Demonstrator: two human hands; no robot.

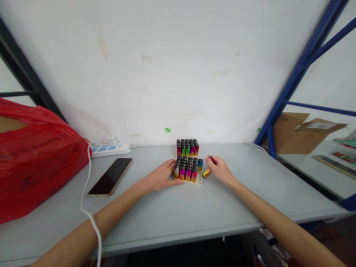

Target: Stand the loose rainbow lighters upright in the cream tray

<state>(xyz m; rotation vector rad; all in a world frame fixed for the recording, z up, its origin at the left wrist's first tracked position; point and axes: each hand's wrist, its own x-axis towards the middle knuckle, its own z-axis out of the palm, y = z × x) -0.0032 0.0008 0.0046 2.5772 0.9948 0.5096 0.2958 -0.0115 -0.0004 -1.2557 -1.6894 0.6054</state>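
Observation:
Several colourful lighters with black tops stand upright in rows in a pale tray (199,180). My left hand (164,174) grips the tray's left side, thumb along its front edge and fingers towards the back. At the right end, a blue-and-gold lighter (200,164) stands in a column whose front slots are bare. Just right of the tray, my right hand (218,168) is closed on a pink lighter (211,159). A gold lighter end (206,173) shows below those fingers; whether it is held or lies on the table, I cannot tell.
Behind the tray stands another block of lighters (187,149). To the left are a phone (111,177), a power strip (111,149), a white cable (85,185) and a red plastic bag (41,163). A blue metal frame (289,85) and cardboard (294,135) are at right.

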